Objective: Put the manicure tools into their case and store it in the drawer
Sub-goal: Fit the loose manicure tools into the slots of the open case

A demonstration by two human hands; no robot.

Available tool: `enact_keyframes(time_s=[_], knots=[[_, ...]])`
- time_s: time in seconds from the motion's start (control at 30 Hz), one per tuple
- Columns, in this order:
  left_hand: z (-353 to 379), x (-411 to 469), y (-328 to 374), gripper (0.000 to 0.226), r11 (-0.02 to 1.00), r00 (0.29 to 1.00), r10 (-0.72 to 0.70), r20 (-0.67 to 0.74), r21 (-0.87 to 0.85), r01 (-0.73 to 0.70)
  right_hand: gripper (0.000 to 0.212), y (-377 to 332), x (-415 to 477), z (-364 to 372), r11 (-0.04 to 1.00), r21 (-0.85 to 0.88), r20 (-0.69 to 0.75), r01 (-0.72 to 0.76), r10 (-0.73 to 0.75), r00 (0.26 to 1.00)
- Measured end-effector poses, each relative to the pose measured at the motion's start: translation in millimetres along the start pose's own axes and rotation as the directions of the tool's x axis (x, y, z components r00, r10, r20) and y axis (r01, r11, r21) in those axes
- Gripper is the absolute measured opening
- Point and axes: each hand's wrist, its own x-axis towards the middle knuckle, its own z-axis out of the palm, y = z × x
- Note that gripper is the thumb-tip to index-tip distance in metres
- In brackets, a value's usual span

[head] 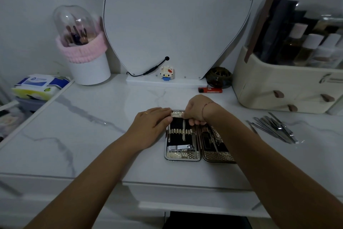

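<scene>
Both forearms reached in from the bottom edge toward the open case (182,156), which lay flat on the white marble worktop (83,117) with its 2 halves side by side and its long axis running away from the person. Inside the left half, a slim tool (183,130) stood lengthwise under the elastic band, and a nail clipper (181,147) lay crosswise near the close end. The right half was largely hidden by the right forearm, so its contents were hard to make out. The left hand (150,126) lay flat, fingers together, on the case's left edge. The right hand (195,111) curled over the far end of the slim tool, fingertips pinching there, though the exact grip was obscured. The remaining manicure tools (274,128) lay fanned on the worktop well to the right, near a cream organizer box (269,84) holding bottles.
</scene>
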Motion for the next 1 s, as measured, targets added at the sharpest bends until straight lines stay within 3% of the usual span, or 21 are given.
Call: enact_keyframes(time_s=[0.17,0.37,0.47,0.57,0.67,0.73,0.83,1.0], knots=[[-0.3,-0.1,0.5,0.069,1.0,1.0,0.0,-0.003,-0.006,0.0,0.027,1.8,-10.6,-0.2,0.995,0.008,-0.038,0.096,-0.096,0.995],[-1.4,-1.0,1.2,0.072,1.0,1.0,0.002,0.014,0.011,-0.002,0.011,16.8,-12.1,4.0,0.962,0.151,-0.122,0.229,-0.212,0.97],[-2.9,-1.7,2.3,0.076,1.0,0.999,-0.004,0.04,0.022,0.004,0.005,29.0,-18.7,5.3,0.908,0.25,-0.247,0.336,-0.276,0.929],[-6.6,-3.3,6.7,0.07,0.999,0.998,-0.029,0.058,-0.026,0.031,0.007,58.6,-33.1,-1.1,0.856,0.247,-0.446,0.454,-0.316,0.838],[-11.2,-1.3,9.6,0.055,0.99,0.997,-0.022,0.076,-0.136,0.032,0.005,106.5,-48.7,-18.7,0.898,0.204,-0.625,0.391,-0.188,0.758],[-11.8,6.4,7.7,0.057,0.981,0.997,-0.03,0.071,-0.188,0.043,0.008,136.0,-58.7,-30.0,0.947,0.159,-0.685,0.279,-0.097,0.722],[-12.2,18.4,6.2,0.066,0.968,0.993,-0.116,0.029,-0.221,0.119,0.013,157.9,-66.6,-33.9,0.99,0.099,-0.651,0.099,-0.011,0.759],[-12.9,11.8,15.4,0.044,0.936,0.989,-0.151,0.0,-0.321,0.143,0.013,156.1,-62.8,-27.2,0.999,-0.012,-0.599,-0.032,0.019,0.801]])
